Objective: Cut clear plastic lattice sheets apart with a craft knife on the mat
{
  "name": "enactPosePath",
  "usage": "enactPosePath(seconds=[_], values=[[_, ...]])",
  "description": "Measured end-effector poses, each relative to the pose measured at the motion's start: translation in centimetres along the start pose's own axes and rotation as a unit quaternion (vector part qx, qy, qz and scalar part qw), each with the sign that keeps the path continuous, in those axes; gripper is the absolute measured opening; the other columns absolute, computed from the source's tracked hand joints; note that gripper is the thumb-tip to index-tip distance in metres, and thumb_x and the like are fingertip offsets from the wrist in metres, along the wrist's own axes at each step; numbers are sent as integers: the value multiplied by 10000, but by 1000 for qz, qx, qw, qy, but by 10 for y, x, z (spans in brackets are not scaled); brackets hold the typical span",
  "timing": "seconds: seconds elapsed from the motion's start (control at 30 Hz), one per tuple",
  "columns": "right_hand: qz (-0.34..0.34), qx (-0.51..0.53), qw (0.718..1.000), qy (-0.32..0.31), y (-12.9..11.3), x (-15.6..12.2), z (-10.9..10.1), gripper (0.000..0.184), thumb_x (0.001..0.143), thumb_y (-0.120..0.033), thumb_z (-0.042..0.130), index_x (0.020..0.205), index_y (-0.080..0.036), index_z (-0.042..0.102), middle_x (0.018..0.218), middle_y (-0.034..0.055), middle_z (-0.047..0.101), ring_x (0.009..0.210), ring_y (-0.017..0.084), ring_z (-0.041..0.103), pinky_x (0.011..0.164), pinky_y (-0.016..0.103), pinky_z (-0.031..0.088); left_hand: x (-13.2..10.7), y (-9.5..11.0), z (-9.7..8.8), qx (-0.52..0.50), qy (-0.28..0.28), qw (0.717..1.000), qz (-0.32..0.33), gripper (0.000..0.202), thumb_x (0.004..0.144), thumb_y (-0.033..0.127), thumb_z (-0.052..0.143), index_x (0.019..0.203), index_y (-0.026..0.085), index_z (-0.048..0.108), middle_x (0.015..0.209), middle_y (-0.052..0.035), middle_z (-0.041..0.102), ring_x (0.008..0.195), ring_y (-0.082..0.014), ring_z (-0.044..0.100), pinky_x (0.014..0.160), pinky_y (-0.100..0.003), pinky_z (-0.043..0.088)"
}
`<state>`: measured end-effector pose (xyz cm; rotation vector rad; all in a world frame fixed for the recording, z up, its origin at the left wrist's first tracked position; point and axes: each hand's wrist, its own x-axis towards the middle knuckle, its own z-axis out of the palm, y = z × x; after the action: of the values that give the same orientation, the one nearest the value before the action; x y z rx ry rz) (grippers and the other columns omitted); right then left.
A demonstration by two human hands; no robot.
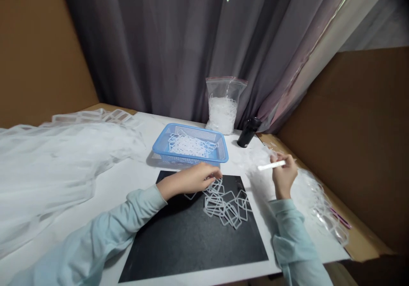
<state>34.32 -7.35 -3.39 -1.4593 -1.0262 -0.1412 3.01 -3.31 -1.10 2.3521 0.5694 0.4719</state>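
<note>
My left hand point(191, 179) reaches over the black mat point(188, 239), its fingertips at the edge of a loose pile of transparent rectangular plastic frames point(223, 205). Whether those fingers pinch a frame is hidden by the hand. One frame lies apart at the pile's left side. My right hand point(285, 173) is raised above the white table's right side. Its fingers are closed on a thin white stick point(271, 165), which points left.
A blue plastic mesh basket point(162, 146) holding white frames stands beyond the mat. Behind it are a resealable bag of white pieces point(223, 115) and a black bottle point(248, 132). Transparent sheeting point(54, 171) covers the left. Cardboard walls and a grey curtain bound the table.
</note>
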Motion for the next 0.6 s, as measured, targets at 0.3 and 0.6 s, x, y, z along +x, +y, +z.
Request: enactPosePath(seconds=[0.3,0.6], values=[[-17,-170,985,37,20,8,-10,499,829,-713,546,731,-224,567,760,106,688,845,328,626,921,503,398,-6,0,9,131,-54,990,-27,490,957,392,559,1383,150,529,1438,-185,529,1316,-335,502,1101,-495,383],[-62,-105,992,4,8,0,-2,476,884,-673,543,779,-210,572,832,102,689,814,272,609,756,356,412,-30,42,64,120,-213,965,-98,818,966,623,413,1602,160,190,1644,-203,-10,1501,-454,-68,1147,-731,116]])
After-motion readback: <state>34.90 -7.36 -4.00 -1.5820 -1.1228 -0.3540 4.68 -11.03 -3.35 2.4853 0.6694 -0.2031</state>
